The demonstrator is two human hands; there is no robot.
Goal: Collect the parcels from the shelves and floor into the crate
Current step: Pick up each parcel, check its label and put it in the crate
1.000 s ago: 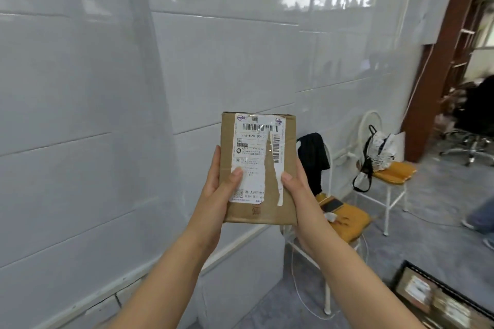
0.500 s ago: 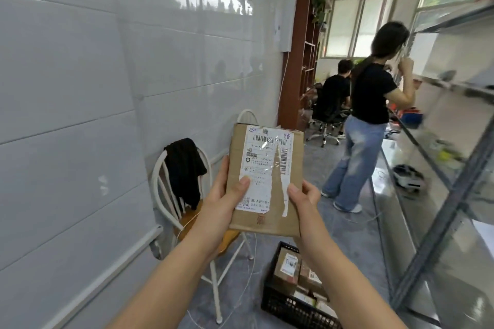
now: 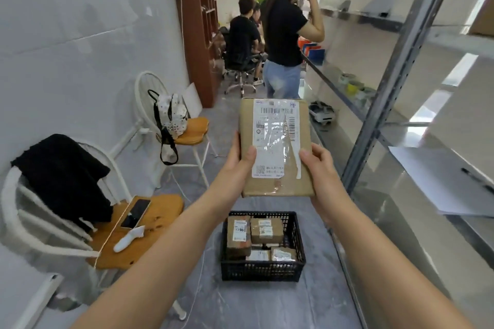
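I hold a flat brown cardboard parcel (image 3: 275, 147) with a white shipping label upright in front of me. My left hand (image 3: 238, 160) grips its left edge, thumb on the label. My right hand (image 3: 319, 168) grips its right edge. Below the parcel, on the grey floor, stands a black plastic crate (image 3: 263, 268) holding several small brown parcels (image 3: 266, 231). The held parcel hangs above and a little beyond the crate's far rim.
Two white chairs with orange seats line the left wall: the near chair (image 3: 139, 224) carries a black garment and a phone, the far chair (image 3: 191, 125) a spotted bag. Metal shelving (image 3: 387, 83) runs along the right. A person (image 3: 284, 32) stands ahead in the aisle; others sit beyond.
My view has swung from the white wall to the right and down the aisle, bringing the crate fully into sight below the parcel. Both hands kept their grip on the parcel.
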